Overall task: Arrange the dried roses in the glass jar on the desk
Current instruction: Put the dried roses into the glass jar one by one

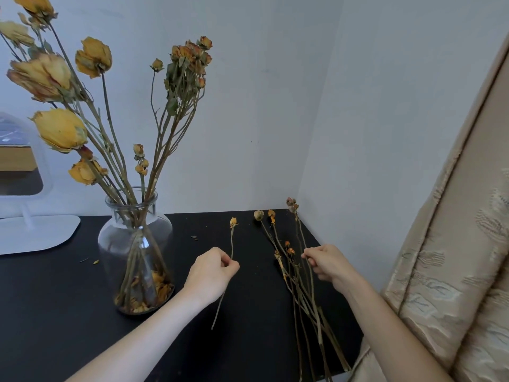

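Note:
A clear glass jar (135, 252) stands on the black desk (68, 299) at the left, holding several dried yellow and orange roses (93, 56) and loose petals at its bottom. My left hand (210, 272) pinches a thin single rose stem (233, 235) with a small yellow bud at its top, just right of the jar. My right hand (325, 261) grips one stem from a loose bundle of dried roses (300, 285) lying along the desk's right side, their small heads pointing toward the wall.
A white stand mirror (24, 188) sits at the back left of the desk. A beige patterned curtain (454, 244) hangs close on the right, beside the desk's edge. Small petal crumbs (194, 237) lie on the desk. Walls meet in a corner behind.

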The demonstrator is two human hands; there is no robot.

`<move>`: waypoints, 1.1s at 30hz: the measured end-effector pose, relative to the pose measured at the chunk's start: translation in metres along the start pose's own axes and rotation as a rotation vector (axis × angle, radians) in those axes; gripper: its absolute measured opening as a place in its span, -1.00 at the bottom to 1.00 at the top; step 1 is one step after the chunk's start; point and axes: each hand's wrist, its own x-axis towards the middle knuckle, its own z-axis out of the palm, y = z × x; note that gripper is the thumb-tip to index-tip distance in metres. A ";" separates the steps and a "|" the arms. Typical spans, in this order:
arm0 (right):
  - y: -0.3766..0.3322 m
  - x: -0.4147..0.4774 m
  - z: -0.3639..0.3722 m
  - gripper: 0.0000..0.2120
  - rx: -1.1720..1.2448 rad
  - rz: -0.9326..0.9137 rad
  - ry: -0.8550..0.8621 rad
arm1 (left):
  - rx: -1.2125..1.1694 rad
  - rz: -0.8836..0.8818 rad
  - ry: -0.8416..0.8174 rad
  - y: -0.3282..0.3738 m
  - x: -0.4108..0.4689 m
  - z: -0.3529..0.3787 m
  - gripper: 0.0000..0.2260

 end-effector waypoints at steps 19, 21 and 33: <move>-0.002 0.001 0.001 -0.77 0.108 -0.022 -0.117 | -0.124 0.160 0.110 0.004 -0.012 -0.019 -0.87; -0.007 -0.002 0.003 -0.75 0.075 -0.086 -0.113 | -0.206 0.200 0.140 0.008 -0.019 -0.026 -0.86; -0.061 -0.027 0.048 -0.76 0.013 -0.416 -0.121 | -0.455 0.355 0.626 0.018 -0.078 -0.121 -0.85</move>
